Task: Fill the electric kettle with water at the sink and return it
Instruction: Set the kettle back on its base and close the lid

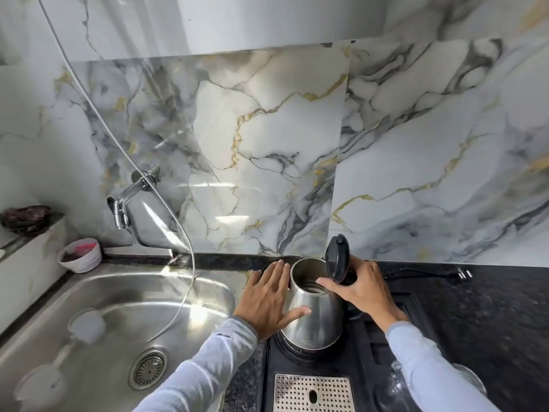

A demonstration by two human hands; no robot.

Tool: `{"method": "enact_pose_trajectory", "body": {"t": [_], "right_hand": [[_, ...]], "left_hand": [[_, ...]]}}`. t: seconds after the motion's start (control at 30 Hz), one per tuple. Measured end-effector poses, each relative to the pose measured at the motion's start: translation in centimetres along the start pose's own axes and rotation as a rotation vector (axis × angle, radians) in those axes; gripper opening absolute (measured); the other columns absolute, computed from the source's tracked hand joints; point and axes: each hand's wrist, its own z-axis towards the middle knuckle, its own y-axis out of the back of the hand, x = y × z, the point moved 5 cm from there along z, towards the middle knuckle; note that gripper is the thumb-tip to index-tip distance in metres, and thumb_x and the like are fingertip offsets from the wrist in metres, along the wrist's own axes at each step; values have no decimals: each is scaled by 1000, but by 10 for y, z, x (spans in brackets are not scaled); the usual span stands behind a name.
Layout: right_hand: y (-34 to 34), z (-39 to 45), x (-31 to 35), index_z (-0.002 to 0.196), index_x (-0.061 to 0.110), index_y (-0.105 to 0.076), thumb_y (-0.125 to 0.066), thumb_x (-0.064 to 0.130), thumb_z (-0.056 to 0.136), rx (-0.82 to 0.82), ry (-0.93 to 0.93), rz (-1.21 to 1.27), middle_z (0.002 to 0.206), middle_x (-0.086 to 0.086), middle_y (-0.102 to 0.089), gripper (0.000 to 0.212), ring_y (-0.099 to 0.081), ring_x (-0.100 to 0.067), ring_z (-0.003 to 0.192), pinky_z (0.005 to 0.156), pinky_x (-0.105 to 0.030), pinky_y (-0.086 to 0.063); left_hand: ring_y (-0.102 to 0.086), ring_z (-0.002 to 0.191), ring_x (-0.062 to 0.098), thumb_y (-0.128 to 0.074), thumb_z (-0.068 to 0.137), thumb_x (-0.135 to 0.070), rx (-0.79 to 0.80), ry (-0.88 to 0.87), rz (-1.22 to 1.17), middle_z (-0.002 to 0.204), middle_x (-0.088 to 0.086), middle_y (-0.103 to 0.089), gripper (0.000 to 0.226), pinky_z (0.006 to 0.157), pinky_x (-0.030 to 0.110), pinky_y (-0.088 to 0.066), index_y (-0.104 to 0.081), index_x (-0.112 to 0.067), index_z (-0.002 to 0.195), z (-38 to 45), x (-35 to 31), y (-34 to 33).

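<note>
A steel electric kettle (pixel 316 318) stands on its black base (pixel 297 349) on the dark counter, right of the sink. Its black lid (pixel 337 257) is flipped up, and the inside looks dry. My left hand (pixel 267 301) lies flat against the kettle's left side, fingers spread and thumb on the steel. My right hand (pixel 361 288) reaches over the rim, fingers at the open lid and the handle side. The steel sink (pixel 98 295) is at the left, with a wall tap (pixel 120 208) above its far edge.
A thin white hose (pixel 190 263) hangs from the wall into the sink. White utensils (pixel 86 325) lie in the basin near the drain (pixel 148 368). A small white cup (pixel 80 255) sits at the sink's back corner. A perforated metal tray (pixel 312 394) lies in front of the kettle.
</note>
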Motion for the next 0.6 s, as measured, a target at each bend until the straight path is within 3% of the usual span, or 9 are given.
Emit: {"method": "enact_pose_trajectory", "body": {"t": [0.13, 0.23, 0.4, 0.5, 0.6], "right_hand": [[6, 0, 1, 117, 26, -70, -71, 98, 51, 155, 28, -21, 98, 4, -85, 97, -80, -22, 96, 84, -42, -64], [10, -3, 8, 133, 34, -56, -56, 105, 53, 269, 62, -107, 113, 2, -83, 108, -78, -27, 108, 90, -45, -63], [13, -16, 17, 157, 57, -27, -29, 101, 75, 361, 97, -248, 155, 5, -63, 93, -63, -25, 137, 108, -53, -55], [12, -22, 17, 159, 56, -29, -22, 91, 87, 380, 49, -284, 139, 12, -56, 81, -59, -19, 134, 109, -47, -53], [9, -23, 21, 161, 49, -37, -37, 72, 101, 350, 15, -350, 136, 6, -48, 64, -49, -20, 141, 118, -45, -46]], "left_hand": [[-29, 148, 30, -12, 83, -85, -18, 28, -5, 162, 19, -30, 111, 115, 48, -35, -21, 0, 154, -6, -6, -3], [-25, 150, 28, -12, 82, -85, -11, 52, -27, 164, 17, -24, 111, 115, 47, -34, -14, -2, 155, -9, -6, -3], [-29, 148, 24, -19, 79, -88, -65, 70, -77, 164, 12, -27, 117, 113, 47, -37, 8, -4, 156, -11, -5, 4], [-36, 144, 24, -26, 79, -89, -80, 50, -109, 160, 10, -34, 118, 108, 50, -42, 23, -11, 153, -9, -6, 10], [-30, 147, 28, -30, 84, -86, -25, 32, -98, 162, 14, -29, 108, 110, 52, -39, 29, -26, 151, -9, -7, 10]]}}
